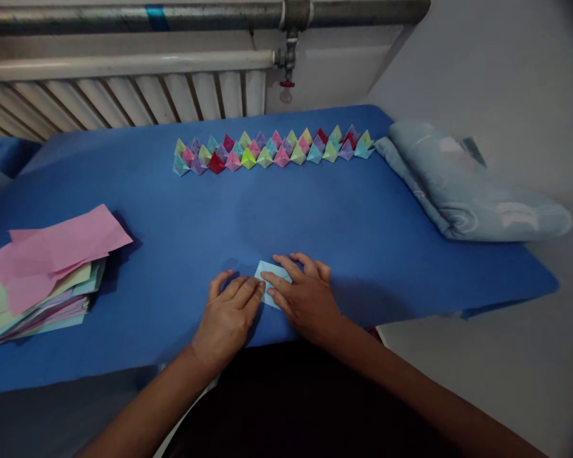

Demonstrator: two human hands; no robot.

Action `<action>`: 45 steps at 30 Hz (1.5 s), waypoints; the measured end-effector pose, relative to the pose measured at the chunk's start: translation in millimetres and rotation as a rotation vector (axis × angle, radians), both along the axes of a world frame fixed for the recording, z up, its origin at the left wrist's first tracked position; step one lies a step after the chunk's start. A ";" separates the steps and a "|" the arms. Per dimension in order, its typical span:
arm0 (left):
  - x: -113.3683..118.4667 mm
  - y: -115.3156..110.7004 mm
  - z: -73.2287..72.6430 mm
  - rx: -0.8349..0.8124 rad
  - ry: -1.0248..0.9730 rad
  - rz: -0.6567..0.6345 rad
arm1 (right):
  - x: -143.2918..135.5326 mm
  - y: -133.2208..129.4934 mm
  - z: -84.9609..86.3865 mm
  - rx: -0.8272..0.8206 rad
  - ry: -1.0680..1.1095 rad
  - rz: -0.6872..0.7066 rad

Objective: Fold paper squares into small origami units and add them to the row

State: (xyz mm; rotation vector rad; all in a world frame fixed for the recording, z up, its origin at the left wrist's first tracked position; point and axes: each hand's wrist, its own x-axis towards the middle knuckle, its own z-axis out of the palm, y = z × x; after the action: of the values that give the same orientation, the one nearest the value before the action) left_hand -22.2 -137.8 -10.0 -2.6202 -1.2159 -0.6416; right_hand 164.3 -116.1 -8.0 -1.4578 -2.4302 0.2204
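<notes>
A small light blue paper [273, 270] with fold lines lies flat on the blue surface [195, 222], near its front edge. My left hand [230, 315] rests at the paper's left side, its fingertips touching the edge, thumb hidden. My right hand [305, 296] lies over the paper's right part, fingers spread, with the index fingertip on the paper. Neither hand is wrapped round anything.
Rows of small folded paper shapes [281, 157] in many colours stand towards the back. At the left lies a stack of coloured paper sheets [62, 248]. A folded light blue blanket [477, 191] sits at the right. Behind are a radiator [162, 95] and pipes.
</notes>
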 end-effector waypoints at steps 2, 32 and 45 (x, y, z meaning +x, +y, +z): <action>0.6 -0.3 0.3 0.014 0.007 -0.008 | -0.6 1.5 0.0 0.008 -0.018 0.003; 9.9 88.6 42.2 -0.949 -0.106 0.147 | 45.3 12.6 -5.4 0.002 0.653 -0.209; 29.0 21.5 38.4 -1.152 -1.605 0.382 | 1.5 3.2 38.1 -0.777 1.140 -0.212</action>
State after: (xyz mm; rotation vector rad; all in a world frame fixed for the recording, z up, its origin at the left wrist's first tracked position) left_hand 6.7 -116.3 28.4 -1.7365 -2.9993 -2.8327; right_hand 165.8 -112.8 30.1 -1.2340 -1.2557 1.5614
